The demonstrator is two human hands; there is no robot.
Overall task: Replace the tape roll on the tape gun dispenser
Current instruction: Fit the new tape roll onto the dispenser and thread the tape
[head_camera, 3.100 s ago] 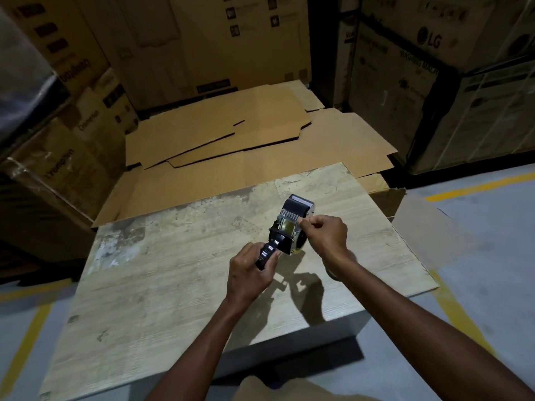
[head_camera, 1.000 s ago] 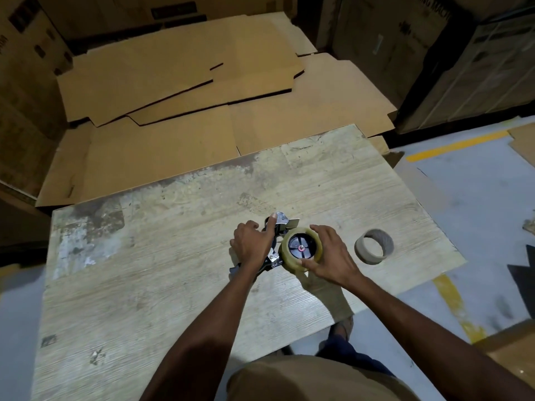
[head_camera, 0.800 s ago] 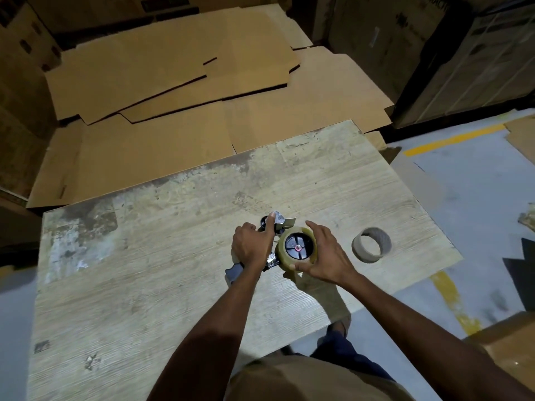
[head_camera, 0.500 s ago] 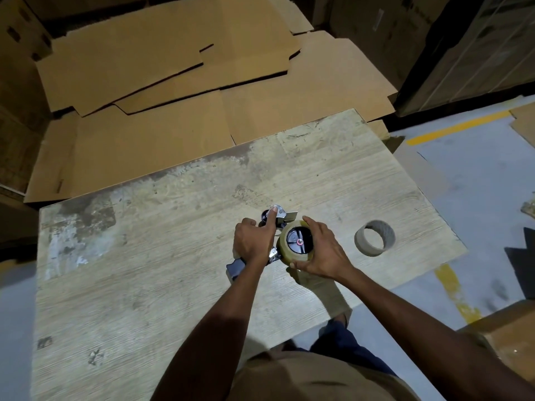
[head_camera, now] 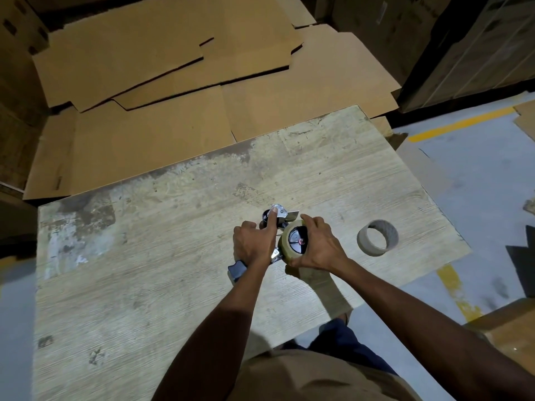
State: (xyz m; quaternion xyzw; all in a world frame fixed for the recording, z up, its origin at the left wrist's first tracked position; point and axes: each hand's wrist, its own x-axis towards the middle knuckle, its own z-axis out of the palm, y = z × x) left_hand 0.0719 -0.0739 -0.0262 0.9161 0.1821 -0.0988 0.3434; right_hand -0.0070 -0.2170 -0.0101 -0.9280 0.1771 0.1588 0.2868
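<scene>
**Both hands on the gun, new roll sitting on the hub**

The left hand [head_camera: 253, 244] wraps the grip of the tape gun [head_camera: 283, 214], fingers curled tight and the index finger stretched forward onto the metal plate at the front. The butt of the handle pokes out below the wrist.

Right beside it, the right hand [head_camera: 321, 247] cups the tape roll [head_camera: 286, 246], thumb on the near rim and fingers hooked over the far rim. The roll sits on the gun's hub, its dark centre facing up.

There is lots of bare tabletop [head_camera: 144, 285] to the left of the left hand. To the right of the right hand an empty cardboard core [head_camera: 373, 248] stands apart, close to the tabletop's right edge. The near edge runs under the right forearm, with grey floor [head_camera: 477, 183] past it. Beyond both hands, flattened cardboard [head_camera: 144, 125] lies along the far edge.
</scene>
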